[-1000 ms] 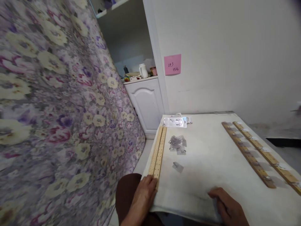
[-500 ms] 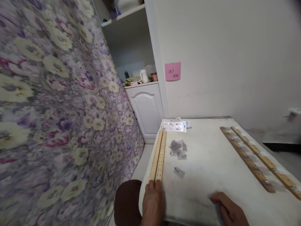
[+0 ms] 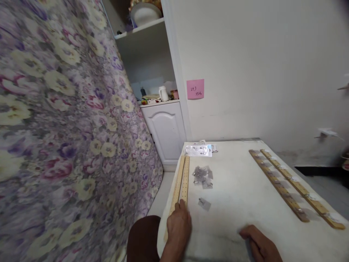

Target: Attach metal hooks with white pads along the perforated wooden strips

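Observation:
My left hand (image 3: 178,222) is closed at the near end of the right one of two pale wooden strips (image 3: 185,178) with rows of small holes. The other perforated strip (image 3: 176,183) lies alongside it, running past the left of the hand. Just right of the strips are a pile of small clear bags with metal pieces (image 3: 202,174) and one separate bag (image 3: 204,203). My right hand (image 3: 260,242) is over the table's near edge with its fingers curled in. Whether anything is inside them is hidden.
On the table's right side (image 3: 226,207) lie a brown wooden rail (image 3: 278,185) and a lighter rail (image 3: 302,193), both with metal and clear pieces. A clear blister pack (image 3: 200,150) is at the far left corner. A brown stool (image 3: 144,238) and a flowered curtain (image 3: 81,145) stand left.
The view has tilted up and shifted slightly right. My left hand has moved forward along the strips, and the left strip's near end now shows beside it. My right hand stays curled in about the same place.

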{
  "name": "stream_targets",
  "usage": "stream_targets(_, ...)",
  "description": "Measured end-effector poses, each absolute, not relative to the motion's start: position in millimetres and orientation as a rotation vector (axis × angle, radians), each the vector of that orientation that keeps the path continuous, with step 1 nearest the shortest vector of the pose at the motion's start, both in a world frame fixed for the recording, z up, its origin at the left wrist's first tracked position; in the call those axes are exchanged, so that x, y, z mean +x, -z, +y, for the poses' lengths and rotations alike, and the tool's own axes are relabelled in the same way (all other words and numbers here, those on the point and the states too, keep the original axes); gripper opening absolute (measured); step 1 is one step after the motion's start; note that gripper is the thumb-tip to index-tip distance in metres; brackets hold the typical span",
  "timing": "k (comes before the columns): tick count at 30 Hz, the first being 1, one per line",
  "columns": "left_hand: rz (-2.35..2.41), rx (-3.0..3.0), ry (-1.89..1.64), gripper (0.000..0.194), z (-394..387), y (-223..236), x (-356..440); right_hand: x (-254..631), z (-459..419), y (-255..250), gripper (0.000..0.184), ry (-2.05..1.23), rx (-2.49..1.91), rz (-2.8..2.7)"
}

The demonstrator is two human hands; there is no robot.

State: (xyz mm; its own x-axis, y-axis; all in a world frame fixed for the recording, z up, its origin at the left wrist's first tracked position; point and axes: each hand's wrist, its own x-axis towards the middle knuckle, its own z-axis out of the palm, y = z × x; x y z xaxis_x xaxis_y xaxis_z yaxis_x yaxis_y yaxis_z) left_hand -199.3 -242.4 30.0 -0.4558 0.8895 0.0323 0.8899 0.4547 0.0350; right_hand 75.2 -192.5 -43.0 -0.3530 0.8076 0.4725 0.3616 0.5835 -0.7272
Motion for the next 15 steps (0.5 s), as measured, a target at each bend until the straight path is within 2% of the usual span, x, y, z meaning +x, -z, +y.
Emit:
stream_targets(5, -2.622, -1.625, 0.191, 0.043, -259.0, -32.2, -203.2, 75.5, -193.3, 43.3, 0.021, -0.798, -0.930, -1.872)
stream_targets(8, -2.492, -1.715, 0.358, 0.046, -278.4, -25.7, -209.8, 76.5, -191.4, 42.7, 0.023, -1.028, -1.005, -1.758)
stream_targets(15, -2.087, -2.275, 0.524, 0.050, -308.0, 10.9, -212.1, 82.2, -177.2, 17.7, 0.053, -1.543, -0.962, -1.041)
